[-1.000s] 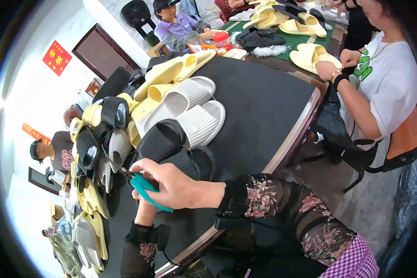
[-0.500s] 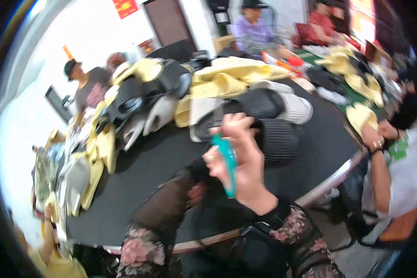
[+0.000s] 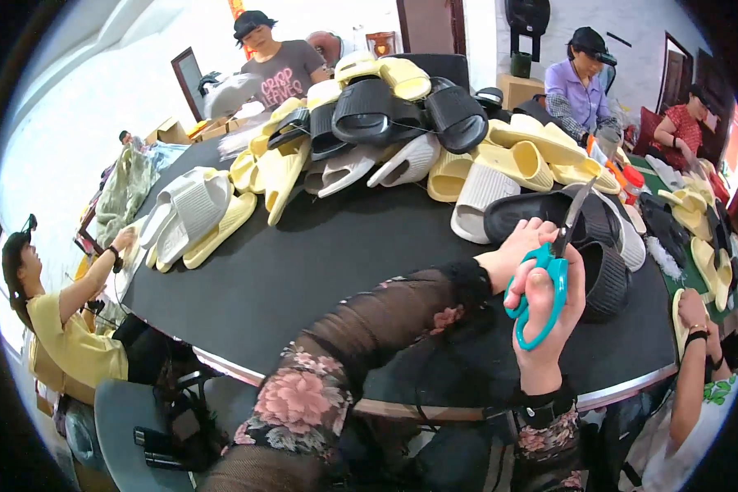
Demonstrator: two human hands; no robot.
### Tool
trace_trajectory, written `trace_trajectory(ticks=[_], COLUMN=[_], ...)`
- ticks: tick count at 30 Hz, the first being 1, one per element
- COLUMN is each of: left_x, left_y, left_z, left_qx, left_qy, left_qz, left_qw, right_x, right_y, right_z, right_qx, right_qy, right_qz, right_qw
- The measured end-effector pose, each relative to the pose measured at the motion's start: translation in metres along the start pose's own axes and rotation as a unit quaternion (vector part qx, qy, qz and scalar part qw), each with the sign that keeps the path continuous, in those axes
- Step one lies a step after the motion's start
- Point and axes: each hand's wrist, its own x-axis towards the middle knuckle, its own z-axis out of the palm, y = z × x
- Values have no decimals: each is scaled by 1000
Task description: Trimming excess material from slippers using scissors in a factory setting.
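Note:
In my right hand (image 3: pixel 562 303) is a pair of scissors with teal handles (image 3: pixel 559 283), its blades pointing up and away over the slippers. My left hand (image 3: pixel 517 250) lies beside it, fingers bent at the near edge of a black slipper (image 3: pixel 517 215). The scissors and right hand cover part of those fingers. Another black slipper (image 3: pixel 605 283) sits right of my right hand, its ribbed strap facing me. Near the black slippers are a light grey slipper (image 3: pixel 477 205) on the left and another grey one (image 3: pixel 630 242) on the right.
A heap of yellow, black and grey slippers (image 3: pixel 361 111) runs along the far side of the dark round table (image 3: pixel 303 271). More slippers (image 3: pixel 197 213) are stacked at left. Several people sit or stand around, one close at right (image 3: pixel 693 385). A grey chair (image 3: pixel 131 426) stands at lower left.
The view has swung left, so the table and slippers appear farther right. My left hand has come up from below the right one to the black slipper. The scissors stay in my right hand.

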Motion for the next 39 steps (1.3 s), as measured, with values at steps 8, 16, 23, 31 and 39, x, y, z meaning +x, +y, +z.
trace_trajectory(ticks=[8, 16, 23, 31, 39], left_x=[-79, -245, -399, -416, -347], left_y=[8, 5, 20, 40, 79], left_z=[-134, -314, -419, -401, -397], left_qx=[297, 534, 543, 185, 74], left_qy=[19, 232, 380, 452, 476], left_qz=[-180, -358, -527, -535, -494], left_qw=[938, 730, 531, 689, 724], right_x=[-6, -8, -11, -9, -10], right_y=[4, 14, 10, 18, 18], right_z=[18, 19, 24, 24, 24], right_qx=[54, 13, -52, -50, -68], right_qy=[-49, -106, -127, -131, -140], right_qz=[35, 58, 81, 75, 85], right_qw=[997, 993, 987, 987, 984])
